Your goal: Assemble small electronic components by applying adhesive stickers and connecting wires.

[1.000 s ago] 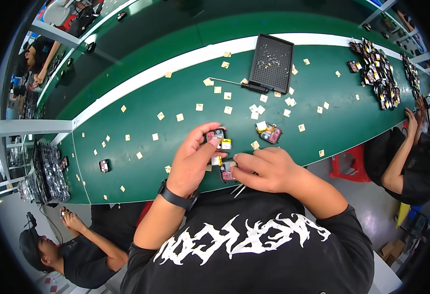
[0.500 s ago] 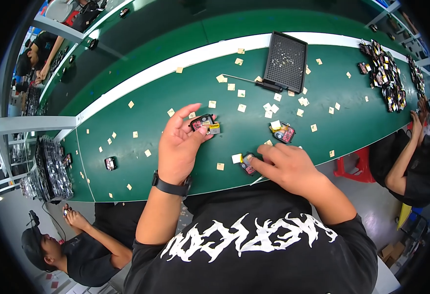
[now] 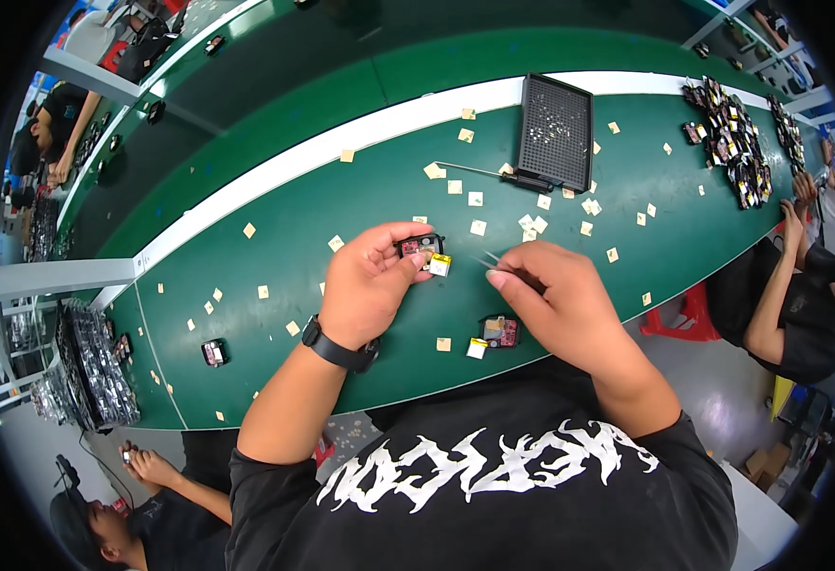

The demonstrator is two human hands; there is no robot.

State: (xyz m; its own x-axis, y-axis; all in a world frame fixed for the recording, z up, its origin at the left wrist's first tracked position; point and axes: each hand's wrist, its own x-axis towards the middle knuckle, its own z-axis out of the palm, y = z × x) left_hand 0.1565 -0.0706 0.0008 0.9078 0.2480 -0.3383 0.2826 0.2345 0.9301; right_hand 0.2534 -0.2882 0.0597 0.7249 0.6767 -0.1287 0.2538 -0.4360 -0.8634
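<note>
The right hand (image 3: 560, 300) has left the loose unit (image 3: 503, 331), which now lies untouched on the table (image 3: 398, 366), just on the body side of that hand. Its fingers grip tweezers (image 3: 496, 264), now raised and pointing toward the held unit (image 3: 421, 246), tips apart from it; whether they carry anything is too blurred to tell. The left hand (image 3: 370, 281) pinches the held unit, its battery (image 3: 440, 265) toward the tweezers. Attention seems to have shifted to this unit.
</note>
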